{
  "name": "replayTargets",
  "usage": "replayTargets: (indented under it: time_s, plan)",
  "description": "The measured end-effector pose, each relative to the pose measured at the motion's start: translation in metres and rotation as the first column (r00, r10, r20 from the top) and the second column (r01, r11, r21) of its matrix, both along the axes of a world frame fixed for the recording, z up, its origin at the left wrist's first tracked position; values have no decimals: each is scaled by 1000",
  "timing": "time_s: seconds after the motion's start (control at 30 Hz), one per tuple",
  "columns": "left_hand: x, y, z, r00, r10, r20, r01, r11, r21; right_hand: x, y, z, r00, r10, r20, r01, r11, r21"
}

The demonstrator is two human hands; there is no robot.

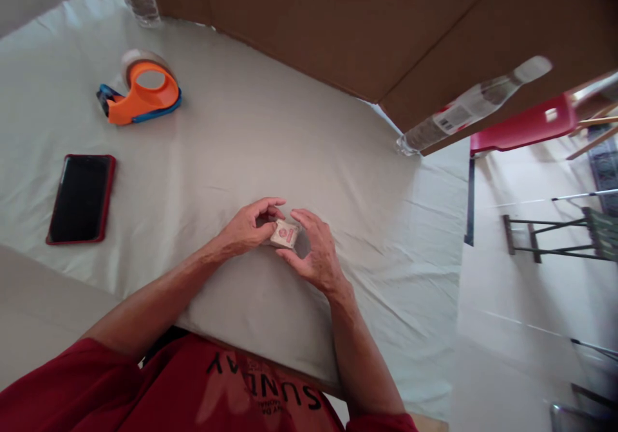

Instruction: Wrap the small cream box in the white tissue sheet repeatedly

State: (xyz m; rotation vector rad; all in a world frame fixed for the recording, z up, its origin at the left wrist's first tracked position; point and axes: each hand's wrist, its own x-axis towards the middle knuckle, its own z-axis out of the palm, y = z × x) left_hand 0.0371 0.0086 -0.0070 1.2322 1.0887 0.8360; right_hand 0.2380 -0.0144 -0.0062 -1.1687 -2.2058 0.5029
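Note:
A small white packet with a red print [284, 234] sits low over the cloth-covered table [232, 142], held between both hands. My left hand [251, 226] curls its fingers round the packet's left end. My right hand [316, 255] pinches the packet's right side with thumb and fingers. Both forearms reach in from the bottom of the view, over my red shirt.
An orange and blue tape dispenser [142, 91] lies at the far left. A black phone in a red case [81, 198] lies left of my hands. A large cardboard box [367, 26] stands behind, with a plastic bottle [470, 107] beside it. A red chair [524, 126] and floor are at right.

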Motion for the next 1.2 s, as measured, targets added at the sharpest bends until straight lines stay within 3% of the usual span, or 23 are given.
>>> replayTargets:
  time_s: [0.2,0.43,0.7,0.8,0.9,1.0,1.2]
  plan:
    - [0,1,-1,1000,4,-15,-4,1000,10,-7,1,-5,1000,-1,1,1,1000,31]
    - [0,0,0,1000,4,-4,-4,1000,2,3,0,9,992,-47,-115,46,999,-9]
    - [-1,0,-1,1000,3,-9,-3,1000,1,1,4,0,1000,-8,26,8,1000,30]
    - [-1,1,-1,1000,0,-14,0,1000,-2,-1,4,0,1000,11,3,-12,999,43]
    - [-1,1,-1,1000,-3,-11,3,1000,-10,1,4,5,990,5,-140,-10,999,-39]
    - [-2,0,0,999,2,-33,-2,1000,14,5,4,9,965,-82,-249,45,987,-153]
    - [-7,0,4,976,72,-206,-34,982,184,4,12,7,963,-169,-208,125,970,-210]
